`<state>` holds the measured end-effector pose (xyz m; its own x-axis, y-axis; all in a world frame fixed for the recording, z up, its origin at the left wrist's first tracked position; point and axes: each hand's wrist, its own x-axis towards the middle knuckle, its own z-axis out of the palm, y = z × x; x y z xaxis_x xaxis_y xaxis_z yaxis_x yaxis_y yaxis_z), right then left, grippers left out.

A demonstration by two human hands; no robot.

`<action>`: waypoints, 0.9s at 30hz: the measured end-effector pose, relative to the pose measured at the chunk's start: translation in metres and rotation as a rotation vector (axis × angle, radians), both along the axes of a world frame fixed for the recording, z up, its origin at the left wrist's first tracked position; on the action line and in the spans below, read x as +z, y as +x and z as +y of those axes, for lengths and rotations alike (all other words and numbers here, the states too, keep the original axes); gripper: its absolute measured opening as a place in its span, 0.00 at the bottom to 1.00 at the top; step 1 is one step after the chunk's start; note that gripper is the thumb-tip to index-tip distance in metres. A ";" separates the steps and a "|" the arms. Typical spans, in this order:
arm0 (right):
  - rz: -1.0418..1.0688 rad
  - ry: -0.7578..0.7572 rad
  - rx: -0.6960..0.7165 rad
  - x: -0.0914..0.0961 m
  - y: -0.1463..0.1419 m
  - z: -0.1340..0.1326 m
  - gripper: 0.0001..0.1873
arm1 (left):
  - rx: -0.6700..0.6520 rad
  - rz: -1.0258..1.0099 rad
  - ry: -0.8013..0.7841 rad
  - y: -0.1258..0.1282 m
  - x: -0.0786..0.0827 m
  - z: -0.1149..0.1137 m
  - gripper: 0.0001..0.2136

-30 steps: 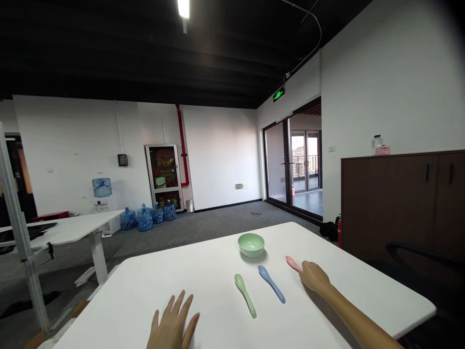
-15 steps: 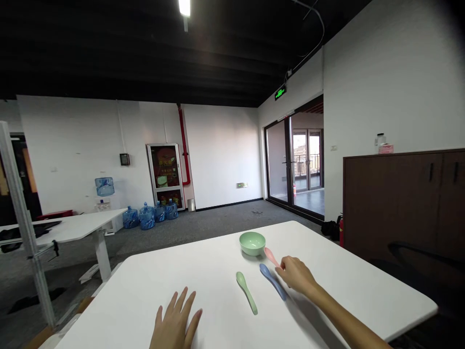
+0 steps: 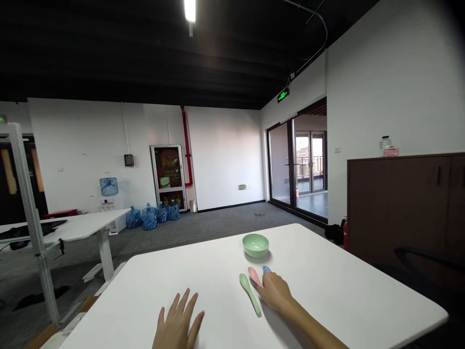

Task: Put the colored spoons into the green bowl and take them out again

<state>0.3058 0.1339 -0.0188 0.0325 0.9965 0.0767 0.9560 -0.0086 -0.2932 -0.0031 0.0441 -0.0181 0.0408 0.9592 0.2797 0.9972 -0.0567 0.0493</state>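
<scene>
My right hand (image 3: 276, 291) is closed on a pink spoon (image 3: 254, 276), whose bowl end points away from me past the fingers. Just beyond the knuckles shows the tip of a blue spoon (image 3: 267, 269); my hand hides the rest of it. To the left of the pink spoon lies a green spoon (image 3: 250, 295), flat on the white table (image 3: 203, 271). A green bowl (image 3: 255, 245) stands upright farther back, apart from my hand. My left hand (image 3: 177, 322) rests on the table at the front left with fingers spread, holding nothing.
A brown cabinet (image 3: 403, 203) stands beyond the table's right side, near a dark chair (image 3: 417, 257). Another white table (image 3: 83, 225) with a metal post (image 3: 31, 208) is on the left. Several blue water bottles (image 3: 149, 216) stand on the floor at the back.
My right hand has moved left with the pink spoon, from the right of the blue spoon to between the blue and green ones. My left hand stays spread in place.
</scene>
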 end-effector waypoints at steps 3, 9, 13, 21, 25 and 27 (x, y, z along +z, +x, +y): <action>-0.009 0.005 -0.006 -0.010 -0.005 0.003 0.14 | 0.004 -0.011 -0.004 0.001 0.000 0.000 0.25; -0.024 0.009 -0.020 -0.024 -0.010 0.009 0.16 | -0.009 -0.025 -0.005 0.002 0.001 -0.002 0.25; -0.031 -0.001 -0.022 -0.028 -0.010 0.010 0.17 | -0.007 -0.020 0.005 -0.001 -0.002 -0.001 0.25; -0.028 0.013 -0.015 -0.023 -0.012 0.004 0.16 | 0.002 0.003 -0.010 0.002 0.000 -0.003 0.25; -0.020 0.019 -0.022 -0.017 -0.012 0.000 0.15 | 0.004 -0.014 -0.011 0.003 0.002 -0.004 0.25; -0.020 0.045 -0.027 -0.014 -0.013 -0.001 0.20 | 0.001 -0.025 -0.008 0.002 0.001 -0.004 0.25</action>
